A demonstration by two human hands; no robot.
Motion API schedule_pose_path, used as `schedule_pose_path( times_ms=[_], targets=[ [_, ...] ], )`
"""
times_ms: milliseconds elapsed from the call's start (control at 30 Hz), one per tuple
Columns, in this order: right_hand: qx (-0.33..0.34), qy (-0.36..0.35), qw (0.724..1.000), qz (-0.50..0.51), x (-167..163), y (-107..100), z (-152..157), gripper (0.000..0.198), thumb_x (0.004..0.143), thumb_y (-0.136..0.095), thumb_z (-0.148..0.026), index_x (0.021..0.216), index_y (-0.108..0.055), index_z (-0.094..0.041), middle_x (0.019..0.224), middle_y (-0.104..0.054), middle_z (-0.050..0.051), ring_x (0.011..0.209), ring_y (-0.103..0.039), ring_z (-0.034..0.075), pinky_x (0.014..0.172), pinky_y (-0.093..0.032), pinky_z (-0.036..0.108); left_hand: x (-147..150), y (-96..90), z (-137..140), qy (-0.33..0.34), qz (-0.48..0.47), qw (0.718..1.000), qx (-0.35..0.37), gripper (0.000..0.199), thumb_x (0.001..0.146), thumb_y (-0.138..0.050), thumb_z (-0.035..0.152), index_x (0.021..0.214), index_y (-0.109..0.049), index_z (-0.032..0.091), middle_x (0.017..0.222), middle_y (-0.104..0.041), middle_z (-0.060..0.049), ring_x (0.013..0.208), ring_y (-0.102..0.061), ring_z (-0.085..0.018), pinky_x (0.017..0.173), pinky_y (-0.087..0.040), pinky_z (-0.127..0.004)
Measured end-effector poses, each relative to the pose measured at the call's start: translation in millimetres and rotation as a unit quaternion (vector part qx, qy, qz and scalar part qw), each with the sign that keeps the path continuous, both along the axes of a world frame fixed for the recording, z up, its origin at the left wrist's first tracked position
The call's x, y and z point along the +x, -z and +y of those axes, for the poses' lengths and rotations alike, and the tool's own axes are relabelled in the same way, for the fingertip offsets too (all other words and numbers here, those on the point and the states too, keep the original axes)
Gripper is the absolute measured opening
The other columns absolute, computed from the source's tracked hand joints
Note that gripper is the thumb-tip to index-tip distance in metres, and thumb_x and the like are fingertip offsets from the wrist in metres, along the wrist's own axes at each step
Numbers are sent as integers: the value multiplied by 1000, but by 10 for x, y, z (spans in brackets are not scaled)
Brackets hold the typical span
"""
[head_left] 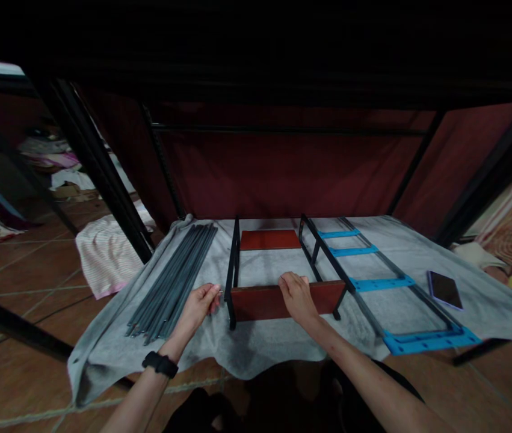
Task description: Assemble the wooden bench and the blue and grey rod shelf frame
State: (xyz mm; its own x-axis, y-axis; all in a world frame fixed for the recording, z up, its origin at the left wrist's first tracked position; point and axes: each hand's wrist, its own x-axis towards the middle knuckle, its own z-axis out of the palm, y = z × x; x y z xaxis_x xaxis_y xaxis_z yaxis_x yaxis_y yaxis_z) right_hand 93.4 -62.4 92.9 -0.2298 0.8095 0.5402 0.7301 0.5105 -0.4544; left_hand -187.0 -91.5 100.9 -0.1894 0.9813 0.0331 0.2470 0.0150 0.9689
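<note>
A small frame with black metal sides (232, 258) and reddish-brown boards stands on a grey cloth. My right hand (298, 294) is closed over the top edge of its near board (256, 304). Beside the frame's near left corner, my left hand (204, 300) is pinched, with a thin, small metal piece between the fingertips; its kind is too small to make out. The far board (270, 239) spans the two black sides at the back. Left of my left hand lies a bundle of grey metal tubes (172, 279).
To the right lies a ladder-like frame of grey tubes with blue crosspieces (384, 282), and beyond it a phone (445, 290). The cloth (256, 352) covers the surface. Black posts (97, 168) and a dark overhead shelf enclose the space. A striped cloth (109, 249) hangs at left.
</note>
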Motion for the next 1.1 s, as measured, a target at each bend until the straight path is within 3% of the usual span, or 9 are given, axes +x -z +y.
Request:
schedule_pose_path(
  times_ms=[267,600,667,767,900,967,1100],
  targets=[
    [17,-3,1000,-5,16,41,10,30,105,-34,-25,81,-50,-22,80,-61,1,80,-57,18,81,-35,33,58,31,47,-39,86,996,0,63,70,-51,81,46,-49,22,39,-41,2,41,-38,-13,48,-30,-27],
    [21,6,1000,-11,3,39,2,29,105,-34,-25,82,-51,-22,81,-62,2,80,-57,18,81,-35,33,117,3,65,-83,171,982,-4,59,81,-46,69,43,-47,24,40,-46,-1,43,-46,-17,50,-32,-29],
    [18,4,1000,-14,4,31,4,29,105,-34,-25,81,-50,-22,81,-62,2,81,-58,19,82,-35,33,113,-2,46,-67,153,986,-15,61,81,-43,73,45,-48,24,40,-46,-1,42,-47,-17,49,-33,-29],
    [17,1,1000,-21,5,25,11,30,106,-33,-25,81,-50,-22,80,-62,2,82,-58,19,82,-36,33,95,-5,-7,-58,51,997,-29,65,79,-36,81,58,-54,23,45,-50,-1,41,-47,-17,45,-33,-29],
    [25,8,999,-28,5,25,15,29,105,-34,-24,82,-52,-22,82,-63,2,83,-58,18,81,-36,32,111,-3,-120,-55,-48,997,17,54,69,-65,72,82,-59,20,57,-58,2,48,-51,-14,48,-37,-25],
    [26,10,999,-28,4,21,11,29,105,-35,-24,82,-52,-22,82,-64,2,83,-59,18,81,-36,32,137,6,-150,-36,-50,997,38,50,67,-71,66,77,-59,19,54,-56,4,49,-49,-12,51,-39,-24],
    [22,12,999,-27,0,9,-2,29,105,-35,-24,82,-52,-22,81,-63,1,82,-58,18,82,-35,33,141,24,-77,-52,-14,999,4,56,67,-63,75,61,-52,21,44,-47,4,40,-39,-10,44,-30,-24]
  ],
)
